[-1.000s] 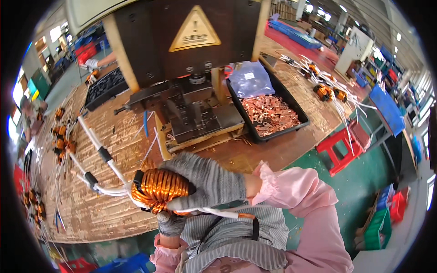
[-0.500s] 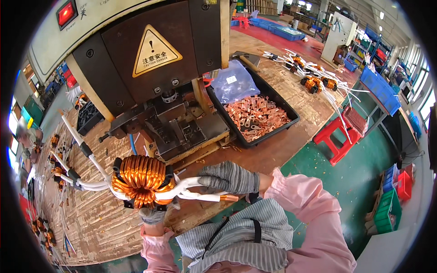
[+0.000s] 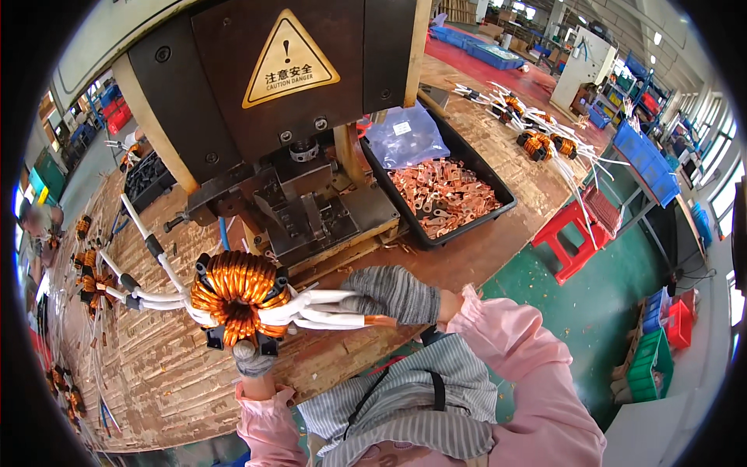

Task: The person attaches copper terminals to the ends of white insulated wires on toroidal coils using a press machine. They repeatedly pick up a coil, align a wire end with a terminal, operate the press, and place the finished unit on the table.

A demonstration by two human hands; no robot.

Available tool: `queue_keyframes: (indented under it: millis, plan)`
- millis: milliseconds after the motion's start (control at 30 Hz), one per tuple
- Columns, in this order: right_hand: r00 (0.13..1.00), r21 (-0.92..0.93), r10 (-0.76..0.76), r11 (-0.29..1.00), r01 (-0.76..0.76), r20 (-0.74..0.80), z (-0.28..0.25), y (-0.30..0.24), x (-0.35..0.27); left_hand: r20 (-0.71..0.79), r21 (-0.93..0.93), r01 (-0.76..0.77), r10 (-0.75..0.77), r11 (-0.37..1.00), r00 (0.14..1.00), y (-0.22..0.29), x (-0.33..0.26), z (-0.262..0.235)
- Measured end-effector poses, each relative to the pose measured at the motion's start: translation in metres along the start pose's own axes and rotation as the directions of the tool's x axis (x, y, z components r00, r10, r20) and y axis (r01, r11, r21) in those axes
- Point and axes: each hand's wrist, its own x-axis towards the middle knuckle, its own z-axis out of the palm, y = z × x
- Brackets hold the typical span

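Note:
A ring-shaped coil of thick copper wire [image 3: 238, 289] with black end pieces stands at the front of the wooden bench. My left hand [image 3: 255, 361], in a grey glove, grips its lower edge from the near side; some fingers are hidden beneath it. White-sleeved leads [image 3: 320, 307] run out from the coil's right side, one ending in bare copper [image 3: 380, 320]. My right hand [image 3: 395, 294], in a striped grey glove, is closed around these leads. More white leads with black sleeves [image 3: 154, 247] stick out to the left of the coil.
Just beyond the coil stands a dark press [image 3: 311, 226] with a yellow warning sign. A black tray [image 3: 467, 231] holds copper lugs [image 3: 443, 194] and a plastic bag [image 3: 405, 138]. More coils [image 3: 537, 146] lie at the far right and left. A red stool [image 3: 572, 249] stands right of the bench.
The view has shifted, so the press appears farther right. The coil is turned slightly, and its right-hand leads lie closer together. Both hands keep their hold.

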Motion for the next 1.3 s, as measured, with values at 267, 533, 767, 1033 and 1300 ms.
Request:
queue_keyframes:
  millis: [267,533,767,1033,1300]
  plan:
    - [0.996,-0.4,0.062,0.916,-0.033,0.061,-0.025,-0.007,0.008,0.009,-0.034,0.006,-0.006,0.999,1.0,-0.004,-0.001,-0.03]
    - [0.991,-0.043,-0.134,0.99,0.133,-0.018,-0.002,0.018,-0.021,0.181,0.062,-0.132,0.119,0.989,0.976,0.002,0.007,-0.006]
    - [0.983,-0.087,0.159,0.985,-0.152,0.091,-0.016,0.008,-0.012,0.033,0.129,-0.067,0.063,0.989,0.997,0.002,-0.001,-0.022]
    - [0.804,-0.508,0.462,0.623,-0.594,-0.373,-0.13,0.12,-0.02,-0.11,0.089,-0.157,0.167,0.984,0.98,0.003,-0.008,-0.058]
    - [0.796,-0.811,0.6,0.422,-0.406,-0.086,-0.108,0.159,0.014,-0.202,0.135,-0.247,0.271,0.96,0.941,0.012,0.0,-0.054]
